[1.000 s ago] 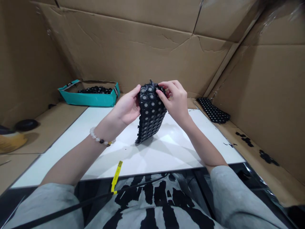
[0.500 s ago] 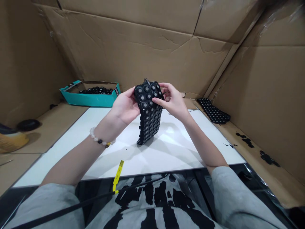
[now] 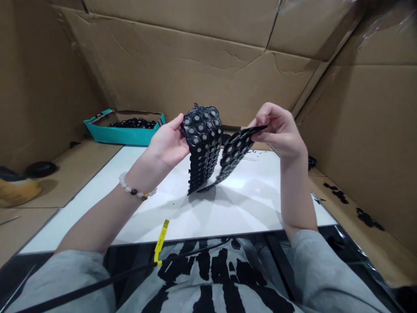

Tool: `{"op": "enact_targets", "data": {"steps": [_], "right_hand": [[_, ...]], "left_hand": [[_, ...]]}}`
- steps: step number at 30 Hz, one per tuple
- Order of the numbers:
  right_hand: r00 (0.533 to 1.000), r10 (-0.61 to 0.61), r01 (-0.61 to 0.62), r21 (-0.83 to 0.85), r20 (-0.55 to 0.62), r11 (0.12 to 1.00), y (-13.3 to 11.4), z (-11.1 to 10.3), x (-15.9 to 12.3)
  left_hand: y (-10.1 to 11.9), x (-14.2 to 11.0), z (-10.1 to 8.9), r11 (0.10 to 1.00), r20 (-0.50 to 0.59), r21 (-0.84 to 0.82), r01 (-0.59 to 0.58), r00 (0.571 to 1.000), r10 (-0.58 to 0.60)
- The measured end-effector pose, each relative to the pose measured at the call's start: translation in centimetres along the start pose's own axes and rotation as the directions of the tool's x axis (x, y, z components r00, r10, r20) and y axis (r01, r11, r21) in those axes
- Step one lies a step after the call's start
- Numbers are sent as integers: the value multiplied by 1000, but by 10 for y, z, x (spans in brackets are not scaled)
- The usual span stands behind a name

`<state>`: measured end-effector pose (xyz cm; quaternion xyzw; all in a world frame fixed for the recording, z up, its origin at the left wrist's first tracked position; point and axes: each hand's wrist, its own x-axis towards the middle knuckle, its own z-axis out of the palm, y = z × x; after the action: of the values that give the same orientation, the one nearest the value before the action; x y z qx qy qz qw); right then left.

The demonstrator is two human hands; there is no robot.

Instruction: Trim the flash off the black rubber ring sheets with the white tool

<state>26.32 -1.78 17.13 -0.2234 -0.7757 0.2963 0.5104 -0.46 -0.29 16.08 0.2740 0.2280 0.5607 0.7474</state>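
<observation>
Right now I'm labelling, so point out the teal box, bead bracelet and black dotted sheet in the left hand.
Teal box (image 3: 122,136), head view: its front wall.
Bead bracelet (image 3: 133,191), head view: a dark bead.
Black dotted sheet (image 3: 204,144) in the left hand (image 3: 166,146), head view: its dotted face.

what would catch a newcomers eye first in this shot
Probably the curved black dotted sheet in the left grip, mid-picture, and the slanting dotted sheet pinched in the right grip beside it; whether they join at the bottom is unclear. Next come the teal box of black pieces at the back left and the yellow tag on the black cable, low in the foreground.
</observation>
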Motion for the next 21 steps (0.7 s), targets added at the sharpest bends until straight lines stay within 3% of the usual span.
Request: {"op": "enact_targets", "data": {"steps": [4, 7, 12, 16, 18, 21], "right_hand": [[996, -84, 83, 81, 7, 993, -3, -11, -4], [985, -149, 155, 63, -85, 986, -9, -10, -3], [953, -25, 31, 15, -301, 999, -21, -5, 1], [975, 65, -50, 72, -212, 996, -23, 6, 4], [976, 68, -69, 4, -208, 998, -22, 16, 4], [976, 31, -86, -253, -214, 964, -16, 35, 2]], "left_hand": [[0, -6, 2, 1000, 20, 11, 27, 999, -27], [-1, -10, 5, 998, 28, 33, 49, 998, -50], [-2, -12, 7, 997, 20, 48, 64, 998, -65], [-2, -12, 6, 996, 13, 53, 75, 997, -76], [-3, -13, 7, 995, 16, 57, 78, 997, -79], [-4, -18, 10, 995, 37, 72, 72, 996, -75]]}}
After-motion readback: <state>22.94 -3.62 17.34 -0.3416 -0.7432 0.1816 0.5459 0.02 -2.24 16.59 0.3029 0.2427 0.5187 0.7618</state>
